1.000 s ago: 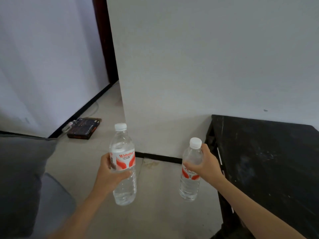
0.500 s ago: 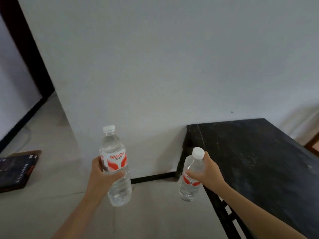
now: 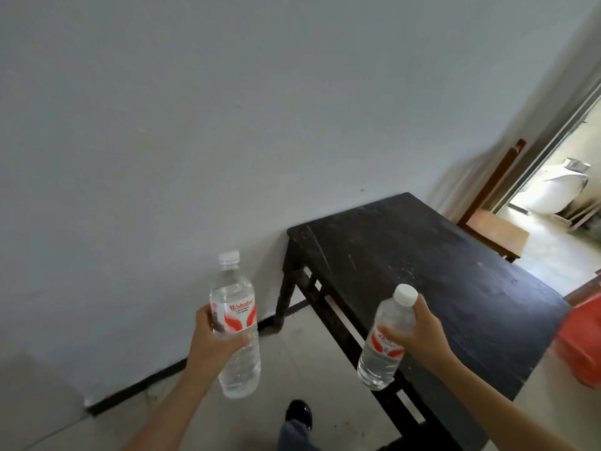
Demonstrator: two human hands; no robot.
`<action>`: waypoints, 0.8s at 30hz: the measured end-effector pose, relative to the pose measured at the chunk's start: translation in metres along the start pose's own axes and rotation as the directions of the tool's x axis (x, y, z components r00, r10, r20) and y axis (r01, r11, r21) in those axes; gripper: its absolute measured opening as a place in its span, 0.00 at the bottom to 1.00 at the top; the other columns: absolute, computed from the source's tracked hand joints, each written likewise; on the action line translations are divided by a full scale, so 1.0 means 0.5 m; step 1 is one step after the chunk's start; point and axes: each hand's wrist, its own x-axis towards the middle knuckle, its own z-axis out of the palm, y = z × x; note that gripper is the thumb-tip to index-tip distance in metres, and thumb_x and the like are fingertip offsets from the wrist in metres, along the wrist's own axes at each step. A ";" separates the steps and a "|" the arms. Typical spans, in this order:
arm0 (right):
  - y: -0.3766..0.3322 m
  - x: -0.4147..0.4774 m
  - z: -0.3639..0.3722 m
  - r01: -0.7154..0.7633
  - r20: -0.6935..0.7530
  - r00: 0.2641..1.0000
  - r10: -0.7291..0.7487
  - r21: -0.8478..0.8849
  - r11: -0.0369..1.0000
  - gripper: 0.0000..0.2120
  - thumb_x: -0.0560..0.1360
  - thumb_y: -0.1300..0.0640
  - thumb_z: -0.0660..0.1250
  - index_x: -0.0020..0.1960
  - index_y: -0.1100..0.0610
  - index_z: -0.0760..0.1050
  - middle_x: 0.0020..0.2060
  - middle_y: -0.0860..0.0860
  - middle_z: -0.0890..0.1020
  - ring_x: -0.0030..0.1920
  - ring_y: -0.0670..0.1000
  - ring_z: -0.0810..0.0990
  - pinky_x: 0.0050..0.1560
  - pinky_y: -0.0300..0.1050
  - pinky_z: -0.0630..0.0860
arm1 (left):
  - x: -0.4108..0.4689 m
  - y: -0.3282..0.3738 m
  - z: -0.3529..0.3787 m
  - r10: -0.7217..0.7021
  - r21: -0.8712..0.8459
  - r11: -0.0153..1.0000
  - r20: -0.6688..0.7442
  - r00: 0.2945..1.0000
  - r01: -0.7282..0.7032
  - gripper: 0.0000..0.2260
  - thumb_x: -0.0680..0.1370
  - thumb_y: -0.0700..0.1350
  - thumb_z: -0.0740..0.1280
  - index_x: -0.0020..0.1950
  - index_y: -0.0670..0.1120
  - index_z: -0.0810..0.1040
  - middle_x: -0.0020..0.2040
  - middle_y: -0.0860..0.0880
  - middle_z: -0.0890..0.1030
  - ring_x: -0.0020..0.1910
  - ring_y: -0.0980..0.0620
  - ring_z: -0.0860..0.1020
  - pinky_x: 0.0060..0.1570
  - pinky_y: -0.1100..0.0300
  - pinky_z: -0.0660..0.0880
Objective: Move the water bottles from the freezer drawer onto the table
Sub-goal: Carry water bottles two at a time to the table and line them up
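Left hand (image 3: 216, 343) clenches a near-upright bottle (image 3: 235, 323) left of the black table (image 3: 432, 275); right hand (image 3: 419, 333) grips a second bottle (image 3: 385, 340), cap tilted right, at the table's edge

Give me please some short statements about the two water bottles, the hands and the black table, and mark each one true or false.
1. Each hand holds one water bottle. True: the left hand grips the left bottle and the right hand grips the right bottle.
2. One bottle already stands on the black table. False: both are held in the air, and neither rests on the tabletop.
3. Both bottles have white caps. True.
4. The left bottle is tilted far over, almost lying flat. False: it is close to upright; the right bottle leans more.
5. The table stands against the wall. True.
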 end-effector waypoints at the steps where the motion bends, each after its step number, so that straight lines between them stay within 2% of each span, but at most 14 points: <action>1: 0.008 0.014 -0.006 -0.004 -0.009 1.000 0.004 0.003 1.000 0.28 0.64 0.57 0.76 0.58 0.53 0.65 0.47 0.50 0.77 0.49 0.53 0.79 0.49 0.50 0.78 | 0.004 0.020 0.019 0.005 0.000 1.000 0.003 1.000 -0.005 0.39 0.54 0.51 0.82 0.59 0.41 0.70 0.51 0.43 0.80 0.47 0.44 0.81 0.47 0.47 0.80; 4: 0.030 0.070 -0.020 -0.028 -0.014 1.000 0.028 0.004 1.000 0.30 0.65 0.58 0.76 0.61 0.55 0.65 0.48 0.51 0.77 0.49 0.54 0.79 0.49 0.50 0.79 | 0.050 0.053 0.079 0.042 0.007 0.999 0.013 0.999 -0.042 0.35 0.61 0.38 0.79 0.63 0.43 0.65 0.54 0.45 0.76 0.51 0.45 0.78 0.49 0.53 0.77; 8: 0.052 0.171 -0.030 -0.017 -0.021 1.000 0.018 0.033 0.999 0.30 0.65 0.60 0.76 0.61 0.55 0.65 0.47 0.50 0.77 0.49 0.53 0.78 0.51 0.52 0.78 | 0.142 0.100 0.146 0.126 0.021 0.992 0.046 0.991 -0.127 0.34 0.63 0.37 0.78 0.63 0.44 0.64 0.55 0.47 0.74 0.53 0.47 0.76 0.52 0.53 0.76; 11: 0.073 0.252 -0.035 -0.005 -0.030 1.000 0.008 0.077 0.997 0.27 0.65 0.60 0.76 0.56 0.50 0.64 0.43 0.44 0.76 0.46 0.51 0.78 0.47 0.47 0.77 | 0.215 0.135 0.206 0.171 0.032 0.985 0.049 0.984 -0.172 0.33 0.63 0.37 0.77 0.62 0.45 0.64 0.53 0.51 0.74 0.49 0.53 0.76 0.47 0.62 0.74; 14: 0.099 0.344 -0.049 -0.018 -0.024 1.000 0.021 0.125 0.992 0.27 0.64 0.60 0.76 0.55 0.49 0.65 0.43 0.44 0.77 0.45 0.49 0.78 0.43 0.40 0.75 | 0.289 0.167 0.279 0.180 0.024 0.983 0.047 0.983 -0.181 0.32 0.64 0.37 0.77 0.60 0.49 0.63 0.49 0.57 0.72 0.46 0.60 0.74 0.42 0.69 0.71; 16: 0.113 0.400 -0.060 -0.032 -0.022 0.999 0.035 0.139 0.990 0.27 0.64 0.60 0.76 0.55 0.50 0.65 0.43 0.44 0.77 0.45 0.48 0.78 0.41 0.38 0.73 | 0.333 0.180 0.326 0.177 0.025 0.984 0.040 0.983 -0.178 0.32 0.64 0.37 0.77 0.59 0.50 0.62 0.49 0.59 0.72 0.46 0.60 0.74 0.42 0.69 0.71; 22: 0.156 0.540 -0.102 -0.047 -0.034 0.998 0.051 0.115 0.992 0.28 0.64 0.60 0.77 0.55 0.50 0.63 0.45 0.47 0.76 0.47 0.50 0.77 0.45 0.42 0.74 | 0.431 0.205 0.448 0.191 0.042 0.981 -0.006 0.982 -0.191 0.32 0.63 0.36 0.78 0.58 0.49 0.63 0.48 0.58 0.72 0.45 0.61 0.74 0.44 0.67 0.72; 24: 0.168 0.572 -0.110 -0.046 -0.041 0.998 0.050 0.089 0.995 0.28 0.64 0.59 0.77 0.56 0.49 0.63 0.46 0.46 0.75 0.48 0.49 0.76 0.46 0.42 0.74 | 0.461 0.205 0.474 0.187 0.063 0.981 -0.029 0.982 -0.185 0.31 0.62 0.36 0.78 0.55 0.51 0.65 0.47 0.58 0.73 0.45 0.60 0.75 0.46 0.62 0.75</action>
